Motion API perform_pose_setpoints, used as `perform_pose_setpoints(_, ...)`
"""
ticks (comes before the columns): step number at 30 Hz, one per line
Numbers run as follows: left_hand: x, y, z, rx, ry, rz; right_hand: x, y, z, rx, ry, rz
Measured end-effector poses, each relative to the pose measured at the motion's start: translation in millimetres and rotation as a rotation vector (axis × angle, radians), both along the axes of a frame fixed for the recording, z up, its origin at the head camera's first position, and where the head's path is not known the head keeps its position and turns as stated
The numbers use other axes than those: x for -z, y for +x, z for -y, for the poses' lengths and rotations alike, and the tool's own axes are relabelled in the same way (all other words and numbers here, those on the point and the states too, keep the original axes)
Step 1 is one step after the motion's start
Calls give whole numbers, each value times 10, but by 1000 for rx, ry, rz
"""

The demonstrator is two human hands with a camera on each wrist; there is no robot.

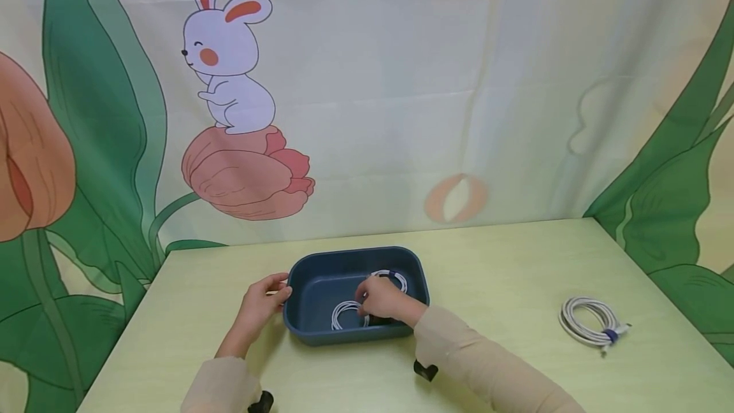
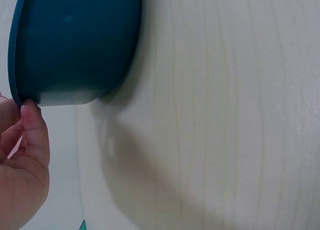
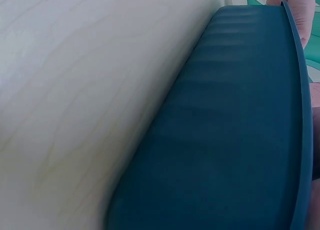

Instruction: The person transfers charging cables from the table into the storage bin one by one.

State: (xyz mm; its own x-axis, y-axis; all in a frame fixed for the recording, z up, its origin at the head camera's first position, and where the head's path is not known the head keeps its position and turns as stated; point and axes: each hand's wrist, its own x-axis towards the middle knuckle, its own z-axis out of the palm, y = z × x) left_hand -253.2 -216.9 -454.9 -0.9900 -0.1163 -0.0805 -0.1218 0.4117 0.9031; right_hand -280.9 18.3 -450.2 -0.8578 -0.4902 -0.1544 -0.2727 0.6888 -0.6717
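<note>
A dark blue basin [image 1: 354, 252] stands on the pale green table, near its front edge. My left hand [image 1: 265, 301] holds the basin's left rim; in the left wrist view its thumb [image 2: 34, 130] presses under the rim of the basin [image 2: 75, 40]. My right hand [image 1: 380, 298] reaches inside the basin, its fingers curled on a white cable coil [image 1: 346, 315]. A second white coil [image 1: 394, 276] lies behind that hand against the far wall. The right wrist view is filled by the basin's outer wall [image 3: 225, 130].
A third white cable coil [image 1: 593, 322], tied with a blue band, lies on the table at the right. A printed curtain with a rabbit and tulips hangs behind the table. The table's left and right edges slope away.
</note>
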Motion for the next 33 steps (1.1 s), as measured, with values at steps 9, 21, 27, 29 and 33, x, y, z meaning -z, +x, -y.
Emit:
perform_pose_setpoints(9, 13, -9, 2, -1, 2, -2, -12, -8, -49, -7, -51, 24)
perform_pose_setpoints(21, -16, 2, -5, 3, -8, -3, -111, -59, -178, -12, -131, 94)
perform_pose_setpoints(27, -16, 0, -3, 2, -14, 3, -133, -70, -237, -1, -144, 115)
perform_pose_setpoints(29, -12, -3, -5, 3, -13, 3, -134, -71, -253, 1, -148, 117)
perform_pose_setpoints(33, -7, -7, -4, 5, -11, -2, -146, -76, -280, -4, -156, 106)
